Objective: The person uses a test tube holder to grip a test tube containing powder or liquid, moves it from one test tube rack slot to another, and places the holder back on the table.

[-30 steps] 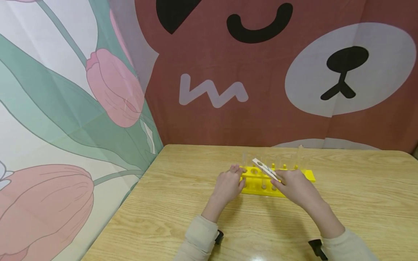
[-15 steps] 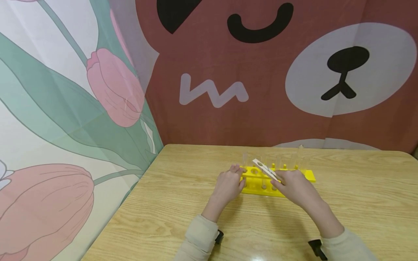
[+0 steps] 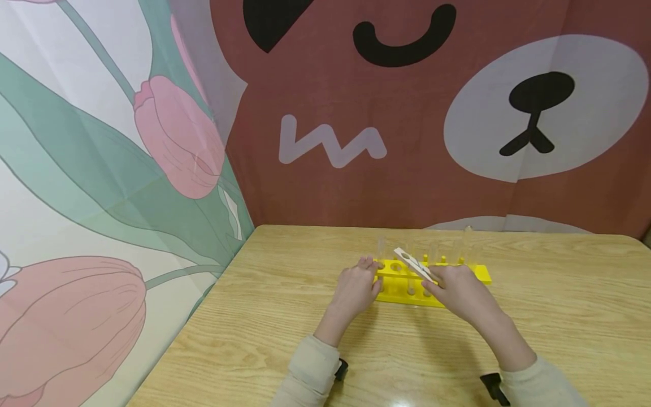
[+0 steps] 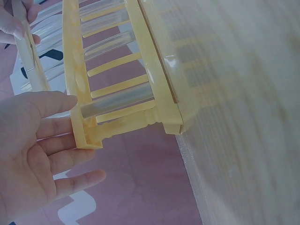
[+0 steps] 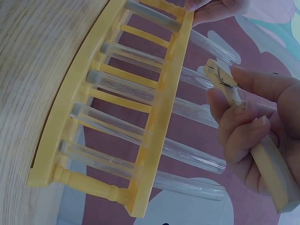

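A yellow test tube rack (image 3: 414, 298) stands on the table with several clear test tubes (image 5: 190, 154) upright in it. The tube at its left end (image 4: 119, 100) looks cloudy grey in its lower part. My left hand (image 3: 354, 289) grips the left end of the rack's upper plate, thumb on one side and fingers on the other, as the left wrist view shows. My right hand (image 3: 460, 289) holds a wooden test tube clamp (image 5: 272, 168) with a metal spring, fingers curled round it. In the head view the clamp slants over the rack, and this hand hides the rack's right-hand part.
The rack is on a wood-grain table (image 3: 244, 328). Behind it hangs a brown cloth (image 3: 325, 192) with a bear print, and a tulip-patterned cloth (image 3: 76, 186) hangs at the left. Yellow pegs (image 3: 443, 260) rise along the rack's back.
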A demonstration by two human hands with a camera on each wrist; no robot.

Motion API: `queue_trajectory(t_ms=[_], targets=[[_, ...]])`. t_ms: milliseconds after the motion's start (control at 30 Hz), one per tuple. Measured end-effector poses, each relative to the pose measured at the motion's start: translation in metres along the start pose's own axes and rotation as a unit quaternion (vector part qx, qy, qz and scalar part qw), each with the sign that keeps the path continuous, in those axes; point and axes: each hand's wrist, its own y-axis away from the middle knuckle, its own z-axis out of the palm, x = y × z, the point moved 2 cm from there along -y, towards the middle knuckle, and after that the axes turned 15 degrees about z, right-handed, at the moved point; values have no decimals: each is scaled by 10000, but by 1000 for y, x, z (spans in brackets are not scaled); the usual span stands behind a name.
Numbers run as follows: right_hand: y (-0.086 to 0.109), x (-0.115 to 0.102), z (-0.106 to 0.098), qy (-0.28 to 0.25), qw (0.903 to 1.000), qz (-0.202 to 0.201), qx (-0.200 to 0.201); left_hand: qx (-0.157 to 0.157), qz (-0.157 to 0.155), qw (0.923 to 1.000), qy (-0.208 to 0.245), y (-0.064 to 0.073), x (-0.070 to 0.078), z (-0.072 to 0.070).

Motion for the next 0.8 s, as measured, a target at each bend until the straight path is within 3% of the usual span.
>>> queue_trajectory(t_ms=[800], targets=[[0, -2, 2, 66, 10000, -22, -38, -107, -64, 9999, 53, 0, 0, -1]])
